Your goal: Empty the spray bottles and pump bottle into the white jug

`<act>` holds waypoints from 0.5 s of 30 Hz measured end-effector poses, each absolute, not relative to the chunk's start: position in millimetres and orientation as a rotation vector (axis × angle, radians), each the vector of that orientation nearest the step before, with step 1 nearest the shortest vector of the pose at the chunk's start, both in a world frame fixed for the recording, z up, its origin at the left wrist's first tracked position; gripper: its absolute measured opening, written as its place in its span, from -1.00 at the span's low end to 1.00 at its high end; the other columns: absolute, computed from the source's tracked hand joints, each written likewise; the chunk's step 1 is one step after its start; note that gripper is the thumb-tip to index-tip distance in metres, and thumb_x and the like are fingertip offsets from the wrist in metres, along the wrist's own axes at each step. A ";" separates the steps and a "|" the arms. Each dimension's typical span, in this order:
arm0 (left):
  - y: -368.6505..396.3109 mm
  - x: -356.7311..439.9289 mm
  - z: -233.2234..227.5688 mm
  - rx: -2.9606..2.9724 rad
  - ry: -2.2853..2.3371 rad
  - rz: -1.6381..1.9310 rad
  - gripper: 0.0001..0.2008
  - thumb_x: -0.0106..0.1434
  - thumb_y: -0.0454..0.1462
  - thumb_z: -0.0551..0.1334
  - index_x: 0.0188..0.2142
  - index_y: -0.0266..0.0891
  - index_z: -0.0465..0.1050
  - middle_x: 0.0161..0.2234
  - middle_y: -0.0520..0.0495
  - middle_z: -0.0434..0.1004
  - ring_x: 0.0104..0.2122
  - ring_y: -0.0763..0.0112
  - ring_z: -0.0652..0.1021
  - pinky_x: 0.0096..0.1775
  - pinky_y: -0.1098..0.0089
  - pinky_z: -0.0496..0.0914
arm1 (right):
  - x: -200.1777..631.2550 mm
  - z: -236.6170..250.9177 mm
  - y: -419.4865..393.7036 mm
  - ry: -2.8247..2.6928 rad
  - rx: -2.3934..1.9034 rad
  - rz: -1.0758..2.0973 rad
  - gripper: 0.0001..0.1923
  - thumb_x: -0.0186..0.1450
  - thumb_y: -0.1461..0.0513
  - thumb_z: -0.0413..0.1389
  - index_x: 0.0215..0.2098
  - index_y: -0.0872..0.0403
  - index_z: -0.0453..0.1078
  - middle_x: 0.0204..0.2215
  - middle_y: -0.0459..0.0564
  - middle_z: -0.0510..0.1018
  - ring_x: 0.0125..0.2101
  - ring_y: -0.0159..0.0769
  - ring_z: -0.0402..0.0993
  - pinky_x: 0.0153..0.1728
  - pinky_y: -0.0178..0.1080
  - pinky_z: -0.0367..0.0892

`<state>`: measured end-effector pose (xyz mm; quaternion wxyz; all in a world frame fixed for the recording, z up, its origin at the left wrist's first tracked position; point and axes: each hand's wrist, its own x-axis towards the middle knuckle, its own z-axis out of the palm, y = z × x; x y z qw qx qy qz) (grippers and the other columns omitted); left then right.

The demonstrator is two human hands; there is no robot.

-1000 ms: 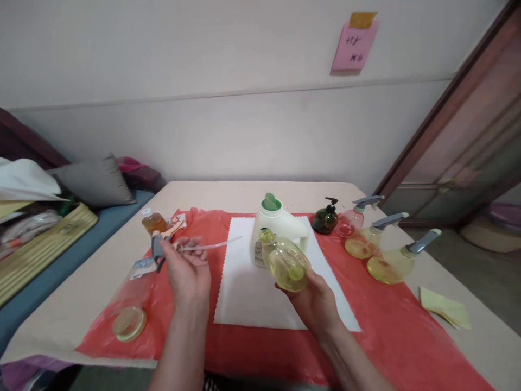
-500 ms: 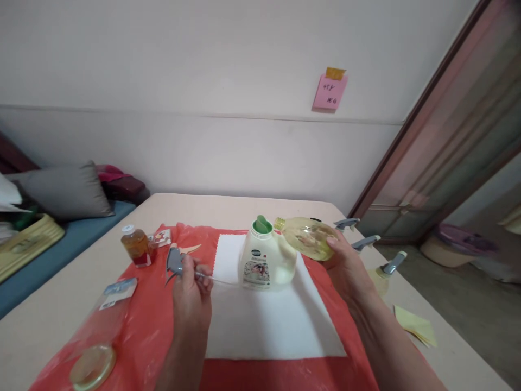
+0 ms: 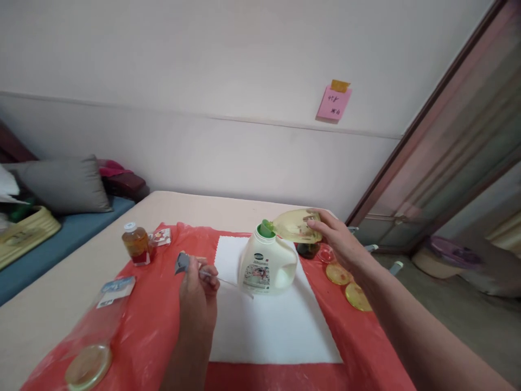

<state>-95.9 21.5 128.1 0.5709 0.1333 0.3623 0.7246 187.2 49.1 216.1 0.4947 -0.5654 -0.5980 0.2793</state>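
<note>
My right hand (image 3: 331, 231) is closed around a clear yellowish spray bottle (image 3: 296, 225) without its top, tipped on its side. Its neck points left, at the green spout of a cream laundry detergent jug (image 3: 266, 266). The jug stands upright on a white sheet (image 3: 277, 331). To the left of the jug, my left hand (image 3: 199, 288) is closed on a grey trigger spray head (image 3: 182, 263); its thin dip tube (image 3: 238, 285) points right and down, in front of the jug. Whether liquid is flowing cannot be made out.
Red plastic sheeting (image 3: 154, 326) covers the tabletop. At left stand an amber liquid bottle (image 3: 137, 244) and a round-lidded container (image 3: 88, 366). Yellow bottles (image 3: 338, 273) and a dark jar (image 3: 308, 250) are at right, partly behind my forearm. A pink note (image 3: 334, 103) hangs on the wall.
My right hand has moved left and tipped the bottle, bringing its neck to the jug's spout. My left hand with the spray head has shifted slightly right and down. The camera view has turned a little.
</note>
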 end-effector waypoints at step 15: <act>20.6 -105.4 133.8 0.240 0.808 1.691 -0.62 0.16 0.06 0.27 -0.38 -0.22 0.34 -0.64 0.08 0.38 -0.69 0.55 0.35 -0.61 0.52 0.23 | 167.8 272.5 71.3 -1.771 -1.597 0.383 -0.40 0.15 -0.15 0.19 0.08 -0.11 0.34 0.09 0.07 0.46 -0.12 -0.01 0.49 -0.02 0.15 0.35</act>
